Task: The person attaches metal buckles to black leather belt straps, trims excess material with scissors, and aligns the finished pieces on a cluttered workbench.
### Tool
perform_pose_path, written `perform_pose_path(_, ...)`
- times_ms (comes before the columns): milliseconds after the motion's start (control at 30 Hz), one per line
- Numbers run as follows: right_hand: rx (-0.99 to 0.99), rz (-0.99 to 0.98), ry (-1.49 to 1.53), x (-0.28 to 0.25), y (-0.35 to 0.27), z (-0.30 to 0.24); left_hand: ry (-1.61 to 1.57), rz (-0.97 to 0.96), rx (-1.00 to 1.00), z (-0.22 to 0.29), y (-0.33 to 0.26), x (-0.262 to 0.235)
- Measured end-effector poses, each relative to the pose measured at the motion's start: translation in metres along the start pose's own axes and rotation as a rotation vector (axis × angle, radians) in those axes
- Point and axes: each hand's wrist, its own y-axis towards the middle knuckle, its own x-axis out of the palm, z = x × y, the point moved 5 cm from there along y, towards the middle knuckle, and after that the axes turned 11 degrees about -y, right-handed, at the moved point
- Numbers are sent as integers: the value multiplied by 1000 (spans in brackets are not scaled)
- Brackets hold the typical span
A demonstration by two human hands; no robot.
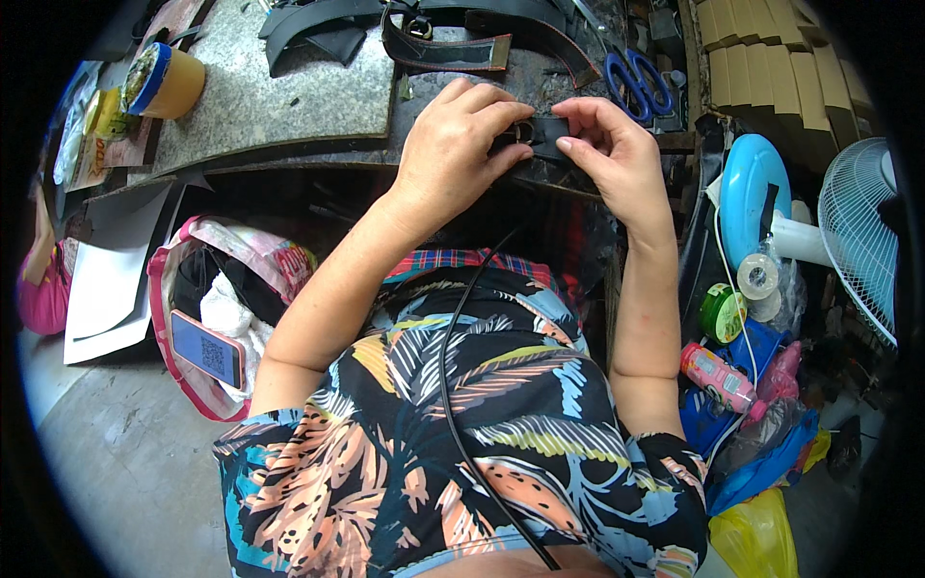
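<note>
**Both hands pinching a small black strap piece at the bench edge**

You hold a small black strap piece with a metal ring (536,138) at the near edge of the dark stone-topped workbench (289,96). Your left hand (453,144) lies over the piece's left end, fingers curled together and clamped on it; your right hand (617,154) pinches its right end between thumb and forefinger.

Beyond the piece, farther onto the bench, lie long black leather straps with red edges (453,48), and to their right blue-handled scissors (636,82). A yellow glue tub with a blue rim (166,82) stands at the bench's far left.

The piece hangs right at the bench edge, so a loosened pinch could likely drop it into the open pink-trimmed bag (222,289) or clutter below. Its ring is mostly hidden under your fingers, so misalignment may go unnoticed.
</note>
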Motion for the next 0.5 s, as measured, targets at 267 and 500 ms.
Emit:
perform_pose_path(267, 17, -49, 184, -4, 3, -3, 13, -10, -12, 0, 0, -1)
perform_pose_path(500, -47, -68, -21, 2, 4, -9, 3, -4, -24, -1, 1, -1)
